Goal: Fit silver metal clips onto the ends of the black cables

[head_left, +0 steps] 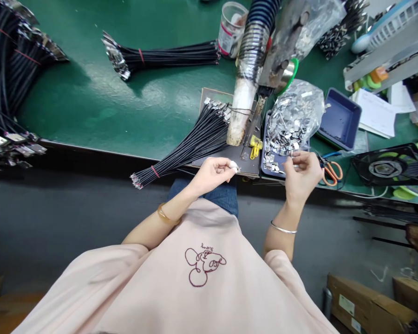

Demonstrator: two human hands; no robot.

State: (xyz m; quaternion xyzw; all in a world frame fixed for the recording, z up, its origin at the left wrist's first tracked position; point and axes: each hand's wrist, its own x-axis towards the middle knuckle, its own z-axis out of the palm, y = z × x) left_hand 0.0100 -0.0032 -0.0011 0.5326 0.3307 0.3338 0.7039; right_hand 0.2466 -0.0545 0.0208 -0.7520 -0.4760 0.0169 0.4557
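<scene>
My left hand (214,175) is closed in a pinch at the table's front edge. White material and a small shiny tip show at its fingertips; I cannot make out what is held. Beside it lies a bundle of black cables (191,139), tied with a red band, metal connectors at the far end. Over the front of a blue tray (264,162), my right hand (303,175) pinches a tiny piece, too small to name. Small metal shells (287,139) fill the tray and spill from a clear plastic bag (301,99).
A soldering iron (252,127) and a ribbed hose (254,51) hang over the work mat. Around them are a yellow clip (255,147), orange-handled scissors (332,174), a second blue tray (341,116), a black fan (393,164), a plastic cup (226,35) and another cable bundle (170,54).
</scene>
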